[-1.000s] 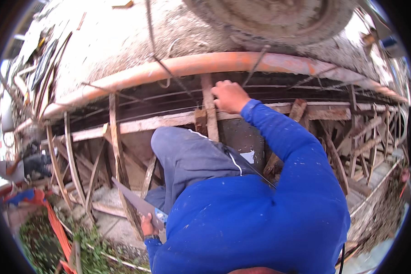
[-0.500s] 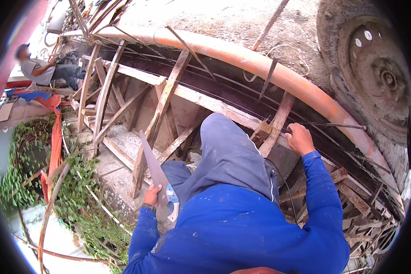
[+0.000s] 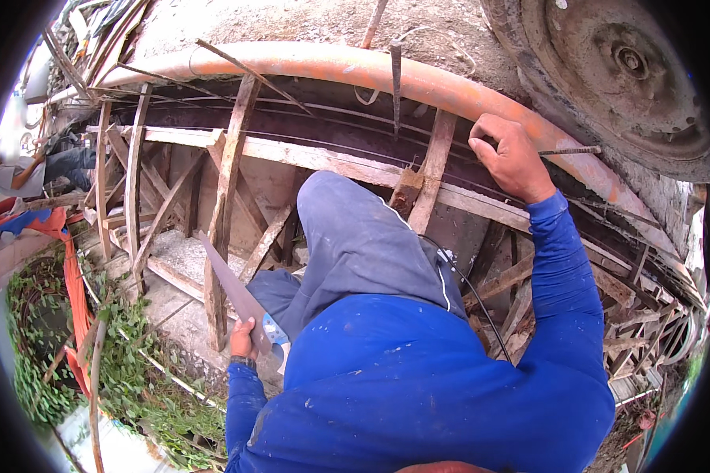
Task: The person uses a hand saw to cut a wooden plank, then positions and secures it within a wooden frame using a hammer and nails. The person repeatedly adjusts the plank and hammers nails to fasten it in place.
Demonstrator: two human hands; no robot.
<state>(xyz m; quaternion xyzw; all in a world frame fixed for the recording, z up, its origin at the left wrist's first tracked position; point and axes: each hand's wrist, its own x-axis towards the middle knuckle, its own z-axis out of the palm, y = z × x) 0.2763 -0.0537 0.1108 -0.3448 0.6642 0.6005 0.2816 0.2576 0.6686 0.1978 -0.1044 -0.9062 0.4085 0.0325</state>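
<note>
My left hand (image 3: 243,339) is closed round a handsaw (image 3: 230,282), gripping it low on the blade beside its blue and white handle (image 3: 274,335). The blade points up and away, close to an upright timber. In front of the orange pipe (image 3: 418,77), my raised right hand (image 3: 514,158) has its fingers curled and the thumb near the forefinger. What it may hold is hidden. A dark metal rod (image 3: 573,150) shows just right of that hand. A short wood block (image 3: 406,189) sits against a slanted timber (image 3: 435,169), left of the hand.
A long horizontal timber (image 3: 323,160) with uprights runs across beyond my knee (image 3: 331,205). The far right holds a big muddy wheel (image 3: 623,59). Leafy plants (image 3: 146,355) and orange cloth (image 3: 76,292) lie to the left. Another person (image 3: 20,175) is at the far left.
My right hand has risen away from the timber frame to the pipe, and its fingers are curled tighter. The view has shifted right. The saw stays in my left hand.
</note>
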